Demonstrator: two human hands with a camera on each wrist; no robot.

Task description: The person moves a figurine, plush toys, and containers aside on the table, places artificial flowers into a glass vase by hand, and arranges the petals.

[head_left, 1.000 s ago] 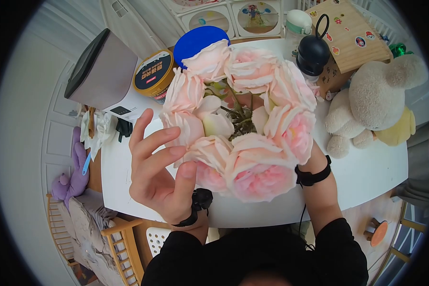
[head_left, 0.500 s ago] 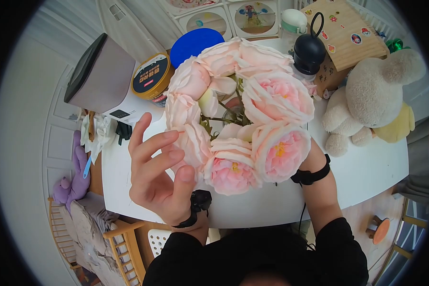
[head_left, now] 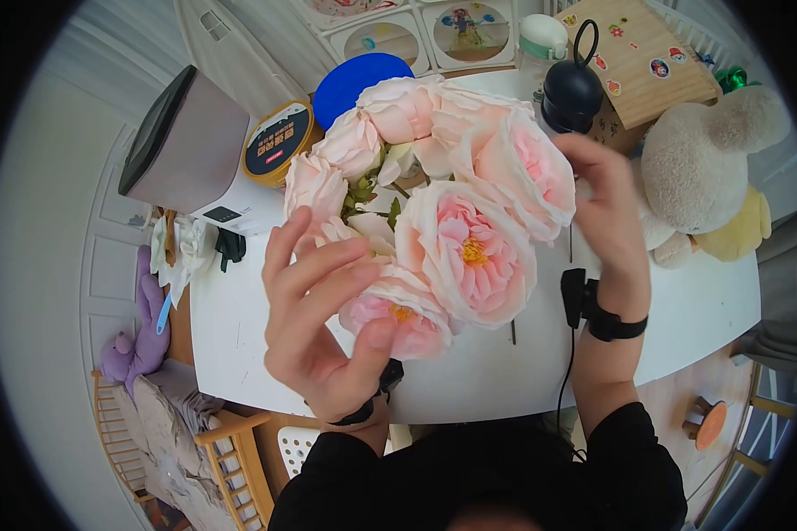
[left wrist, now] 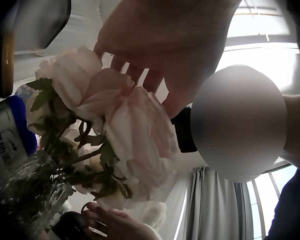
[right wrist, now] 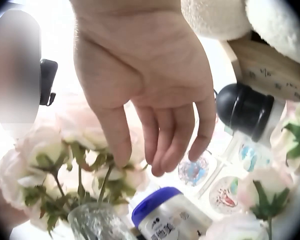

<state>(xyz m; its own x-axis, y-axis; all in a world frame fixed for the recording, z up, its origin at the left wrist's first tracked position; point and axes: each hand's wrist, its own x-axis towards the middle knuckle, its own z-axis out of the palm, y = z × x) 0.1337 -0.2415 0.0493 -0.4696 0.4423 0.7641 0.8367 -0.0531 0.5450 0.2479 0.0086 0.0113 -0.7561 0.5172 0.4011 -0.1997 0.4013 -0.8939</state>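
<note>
A bouquet of pale pink roses stands in a ridged clear glass vase, which the blooms mostly hide from above. At the bouquet's near left side is my left hand, fingers spread and gently bent, fingertips at the outer petals. On the far right, my right hand is beside the roses, its fingertips overlapped by a large bloom in the head view. From the right wrist, that hand shows loosely extended fingers with nothing held. Green leaves and stems show below the flower heads.
Behind the bouquet are a blue-lidded tub and a black-and-gold tub. A grey appliance stands left. At right are a black domed bottle, a plush toy and a stickered wooden board on the white table.
My right hand has come out from under the blooms to their right side. The roses have turned and tilted, bringing large blooms to the front. My left hand has shifted slightly right.
</note>
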